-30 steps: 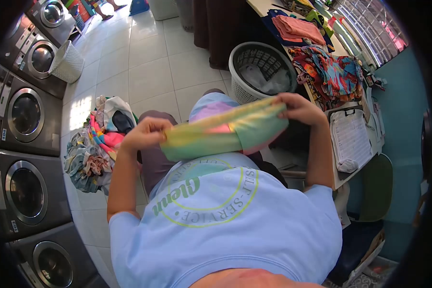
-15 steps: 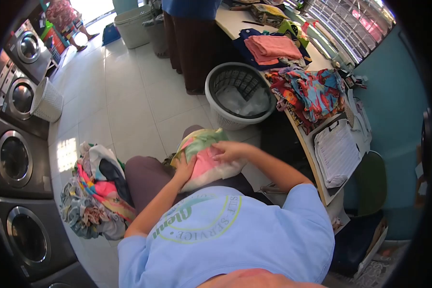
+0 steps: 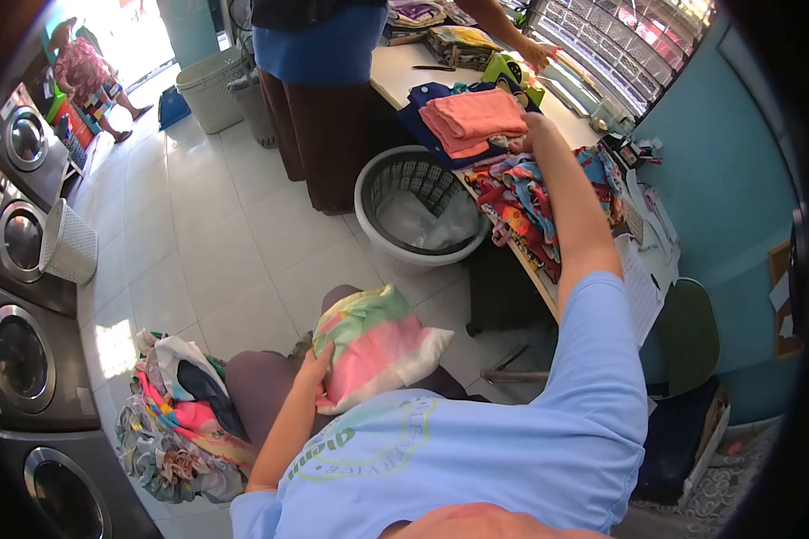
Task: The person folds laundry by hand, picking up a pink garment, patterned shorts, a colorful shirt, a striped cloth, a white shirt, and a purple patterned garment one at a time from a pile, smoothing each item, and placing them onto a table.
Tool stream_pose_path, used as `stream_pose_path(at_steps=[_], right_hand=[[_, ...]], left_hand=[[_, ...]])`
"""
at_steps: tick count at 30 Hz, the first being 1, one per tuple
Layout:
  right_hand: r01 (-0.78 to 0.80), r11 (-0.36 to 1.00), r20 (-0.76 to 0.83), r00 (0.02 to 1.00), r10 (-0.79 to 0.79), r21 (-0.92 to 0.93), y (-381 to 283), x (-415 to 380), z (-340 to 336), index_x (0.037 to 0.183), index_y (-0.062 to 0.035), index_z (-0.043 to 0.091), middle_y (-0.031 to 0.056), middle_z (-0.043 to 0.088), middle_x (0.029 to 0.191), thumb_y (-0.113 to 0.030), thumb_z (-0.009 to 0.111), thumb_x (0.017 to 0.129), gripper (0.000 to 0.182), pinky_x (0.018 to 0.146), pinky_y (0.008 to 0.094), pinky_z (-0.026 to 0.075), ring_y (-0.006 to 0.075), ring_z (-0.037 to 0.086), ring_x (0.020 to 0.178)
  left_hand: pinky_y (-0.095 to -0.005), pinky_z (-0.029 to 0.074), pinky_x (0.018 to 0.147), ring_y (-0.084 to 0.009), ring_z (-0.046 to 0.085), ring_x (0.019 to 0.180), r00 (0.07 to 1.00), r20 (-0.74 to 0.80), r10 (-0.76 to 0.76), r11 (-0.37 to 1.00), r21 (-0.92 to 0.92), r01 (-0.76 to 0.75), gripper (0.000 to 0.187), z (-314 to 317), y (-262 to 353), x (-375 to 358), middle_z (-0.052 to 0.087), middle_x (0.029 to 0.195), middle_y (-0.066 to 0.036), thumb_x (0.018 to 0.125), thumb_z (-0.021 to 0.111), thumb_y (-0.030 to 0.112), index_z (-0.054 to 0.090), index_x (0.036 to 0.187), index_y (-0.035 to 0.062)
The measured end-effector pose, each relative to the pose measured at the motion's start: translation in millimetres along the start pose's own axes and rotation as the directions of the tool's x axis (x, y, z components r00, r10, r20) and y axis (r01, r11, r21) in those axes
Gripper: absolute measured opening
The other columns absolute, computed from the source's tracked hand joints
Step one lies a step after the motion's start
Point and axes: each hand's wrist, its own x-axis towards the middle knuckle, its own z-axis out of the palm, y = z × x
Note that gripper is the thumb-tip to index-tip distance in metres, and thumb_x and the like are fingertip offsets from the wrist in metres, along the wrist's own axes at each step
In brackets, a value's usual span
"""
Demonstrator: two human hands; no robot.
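Observation:
A folded pink, green and white cloth (image 3: 377,346) rests on my lap. My left hand (image 3: 322,366) grips its left edge. My right arm stretches up to the table, where my right hand (image 3: 534,135) is at the right edge of the folded coral towels (image 3: 476,119). Its fingertips are partly hidden there, so their grip does not show. Under the coral towels lies a folded dark blue cloth (image 3: 422,126). Just below my right hand is a heap of colourful printed clothes (image 3: 521,202).
A pile of laundry (image 3: 184,413) lies on the floor at my left. Beside the table (image 3: 388,76) stands a round basket (image 3: 395,251) with clear plastic inside. A person in a blue top (image 3: 324,54) stands there, one hand (image 3: 537,56) over the table. Washing machines (image 3: 22,350) line the left.
My right hand has left the cloth on my lap and moved up to the coral towels. My left hand stays on the cloth. The nearby person's hand has come over the table.

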Motion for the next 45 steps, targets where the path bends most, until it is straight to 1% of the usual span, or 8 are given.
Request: stream_pose_path(at_steps=[5,16,18,21,28,36,41,45], right_hand=[[-0.006,0.995,0.09,0.996,-0.002,0.095,1.5,184.8,-37.0,0.12,-0.0185,0.051,0.0084,0.053,0.113,-0.03,0.051,0.094,0.028,0.079,0.0564,0.035,0.0279,0.051,0.098],[0.337,0.939,-0.033,0.94,-0.34,-0.076,39.9,146.6,-29.4,0.114,-0.0199,0.052,0.0049,0.052,0.068,-0.014,0.062,0.085,0.031,0.046,0.0377,0.045,0.0189,0.05,0.05],[0.528,0.766,-0.019,0.819,-0.574,-0.367,40.3,111.8,-34.5,0.107,-0.0172,0.056,0.004,0.057,0.064,-0.014,0.064,0.084,0.024,0.047,0.0369,0.047,0.018,0.055,0.053],[0.514,0.286,-0.136,0.309,-0.941,-0.809,40.0,105.7,-29.2,0.082,-0.0101,0.062,0.0076,0.065,0.07,-0.021,0.075,0.075,0.018,0.045,0.0382,0.048,0.0169,0.062,0.052],[0.343,0.905,-0.143,0.912,-0.385,-0.251,35.5,86.3,-28.4,0.09,-0.0115,0.062,0.0028,0.064,0.069,-0.026,0.073,0.082,0.02,0.045,0.0392,0.047,0.018,0.06,0.052],[0.099,0.778,0.191,0.943,-0.272,0.62,23.6,63.8,-17.9,0.11,-0.0128,0.058,0.0067,0.065,0.108,-0.041,0.039,0.099,0.036,0.1,0.0524,0.039,0.029,0.058,0.108],[-0.024,0.942,0.33,0.939,-0.094,0.335,28.7,53.1,-15.6,0.121,-0.0137,0.052,0.0118,0.054,0.126,-0.049,0.059,0.088,0.049,0.097,0.0559,0.042,0.0301,0.054,0.114],[0.158,0.952,0.427,0.865,-0.262,0.263,39.4,61.9,-4.9,0.127,-0.0112,0.047,0.0125,0.055,0.125,-0.039,0.062,0.088,0.05,0.098,0.0553,0.041,0.0293,0.056,0.112]], left_hand=[[-0.0435,0.047,0.09,-0.0272,0.053,0.11,0.996,-0.074,0.046,0.997,0.071,-0.04,0.07,2.1,-0.1,-1.7,0.052,0.123,-0.016,0.085,0.068,0.036,0.033,0.137,0.0029],[-0.0401,0.051,0.083,-0.0284,0.059,0.101,0.958,-0.23,0.174,0.985,0.056,-0.166,0.071,-3.3,-7.0,15.1,0.054,0.117,-0.022,0.079,0.076,0.023,0.037,0.131,-0.0054],[-0.0407,0.052,0.081,-0.0292,0.061,0.098,0.982,-0.168,0.084,0.987,-0.118,-0.105,0.062,-4.4,-0.3,8.2,0.057,0.113,-0.021,0.08,0.074,0.02,0.042,0.127,-0.0066],[-0.0418,0.053,0.08,-0.03,0.063,0.093,0.994,-0.109,-0.021,0.964,-0.267,-0.009,0.05,-4.3,8.5,4.5,0.061,0.107,-0.02,0.082,0.071,0.015,0.049,0.121,-0.0072],[-0.0459,0.054,0.083,-0.0302,0.065,0.093,0.999,0.007,0.036,0.938,-0.346,-0.031,0.044,-10.7,1.6,18.4,0.062,0.106,-0.019,0.085,0.068,0.018,0.052,0.118,-0.004],[-0.0447,0.054,0.084,-0.0284,0.064,0.095,1.0,-0.017,-0.001,0.917,-0.4,-0.006,0.04,-11.8,3.7,20.2,0.063,0.108,-0.016,0.087,0.065,0.021,0.054,0.119,-0.0011],[-0.0446,0.053,0.085,-0.0281,0.064,0.096,1.0,-0.009,0.008,0.921,-0.388,-0.011,0.037,-13.3,-0.4,28.3,0.063,0.108,-0.015,0.09,0.062,0.023,0.055,0.118,0.0002],[-0.0455,0.052,0.086,-0.0282,0.063,0.098,1.0,0.011,0.002,0.903,-0.43,0.002,0.035,-13.9,-1.0,29.6,0.062,0.11,-0.015,0.09,0.06,0.021,0.055,0.118,0.0004]])
